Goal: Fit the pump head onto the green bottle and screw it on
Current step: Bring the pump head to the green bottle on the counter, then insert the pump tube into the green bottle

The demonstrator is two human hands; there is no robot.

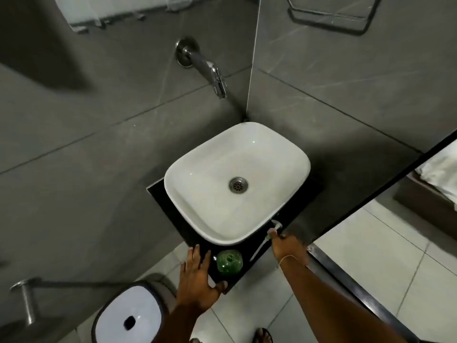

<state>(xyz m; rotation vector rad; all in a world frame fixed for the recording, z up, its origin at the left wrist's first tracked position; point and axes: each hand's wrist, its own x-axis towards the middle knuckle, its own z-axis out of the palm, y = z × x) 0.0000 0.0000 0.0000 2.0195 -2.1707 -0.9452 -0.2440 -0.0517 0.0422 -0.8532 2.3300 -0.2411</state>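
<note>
Room: a corner of grey tiled wall, seamed with pale veins, over a floor of light tiles.

Desk (170, 206): a small black slab set into the corner, mostly covered by the basin.

Basin (237, 181): white, rounded-square, sitting on the slab, with a metal drain (238, 185) at its middle.

Tap (205, 68): chrome, mounted on the wall above the basin, its spout angled down.

Green bottle (229, 262): upright on the front edge of the desk, just before the basin rim, its neck open and bare.

Pump head (273, 230): white, lying at the right front corner of the desk beside the basin, its thin tube trailing toward the bottle; well apart from the bottle's neck.

Left hand (197, 273): grip spread, palm down with the fingers flat on the front edge of the desk, just left of the bottle, not holding it.

Right hand (286, 246): reaching to the pump head, grip pinching it at the fingertips (272, 233).

Bin (128, 318): white-lidded, on the floor at lower left.

Rail (24, 300): metal, on the left wall.

Wire rack (329, 16): dark, high on the right wall.
</note>
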